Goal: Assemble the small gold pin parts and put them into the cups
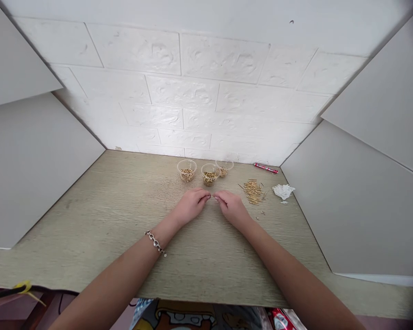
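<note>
Both hands meet in a pinch at the middle of the table. My left hand point(193, 204), with a chain bracelet point(154, 243) at the wrist, closes its fingertips on one end of a thin gold-coloured pin point(212, 196). At the other end, my right hand point(231, 207) pinches too; the fingers hide most of the piece. Just beyond them stands a clear plastic cup point(209, 175) of short gold-coloured pieces. A second cup point(186, 171) with copper-toned pieces is to its left, and a third cup point(224, 166) is behind it. Right of my hands lies a pile of gold-coloured pins point(253, 191).
A red and pink tube-like packet point(266, 168) lies near the wall. Crumpled white plastic point(283, 191) sits by the right grey panel point(358, 206). Tiny bits point(262, 212) are scattered near the pile. A white brick-patterned wall point(199, 96) bounds the table point(103, 206).
</note>
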A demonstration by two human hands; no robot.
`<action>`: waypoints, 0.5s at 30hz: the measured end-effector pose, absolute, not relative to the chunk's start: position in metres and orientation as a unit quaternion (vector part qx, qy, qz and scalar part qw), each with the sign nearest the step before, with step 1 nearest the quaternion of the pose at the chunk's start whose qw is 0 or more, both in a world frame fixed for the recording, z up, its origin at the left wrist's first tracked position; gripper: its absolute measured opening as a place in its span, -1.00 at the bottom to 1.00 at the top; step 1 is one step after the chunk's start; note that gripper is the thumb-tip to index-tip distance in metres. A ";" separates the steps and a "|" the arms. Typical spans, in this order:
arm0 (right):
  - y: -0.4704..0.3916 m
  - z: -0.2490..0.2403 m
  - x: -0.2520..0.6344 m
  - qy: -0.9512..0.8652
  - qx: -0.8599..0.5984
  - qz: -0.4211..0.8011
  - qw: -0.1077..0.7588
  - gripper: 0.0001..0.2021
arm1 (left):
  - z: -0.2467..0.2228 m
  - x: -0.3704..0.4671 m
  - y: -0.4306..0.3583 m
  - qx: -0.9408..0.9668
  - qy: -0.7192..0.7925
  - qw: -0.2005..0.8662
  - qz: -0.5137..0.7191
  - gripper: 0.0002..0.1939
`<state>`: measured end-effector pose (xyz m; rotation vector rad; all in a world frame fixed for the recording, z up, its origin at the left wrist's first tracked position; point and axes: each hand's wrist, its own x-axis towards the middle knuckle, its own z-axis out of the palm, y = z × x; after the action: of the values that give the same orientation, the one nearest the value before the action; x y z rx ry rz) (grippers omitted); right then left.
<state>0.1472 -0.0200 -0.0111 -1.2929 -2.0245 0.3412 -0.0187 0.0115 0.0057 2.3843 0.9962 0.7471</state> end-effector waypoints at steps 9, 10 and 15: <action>-0.022 -0.011 0.148 -0.802 -0.499 0.111 0.308 -0.78 | 0.009 -0.021 0.010 0.887 0.347 0.184 0.244 -0.76; -0.023 -0.011 0.148 -0.804 -0.499 0.109 0.304 -0.77 | 0.009 -0.021 0.010 0.888 0.346 0.181 0.242 -0.76; -0.023 -0.012 0.148 -0.807 -0.503 0.102 0.292 -0.77 | 0.008 -0.021 0.010 0.892 0.340 0.177 0.240 -0.76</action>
<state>0.1484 -0.0234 -0.0118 -1.3418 -2.1500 0.2728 -0.0210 0.0102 0.0077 2.5246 0.9608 0.6784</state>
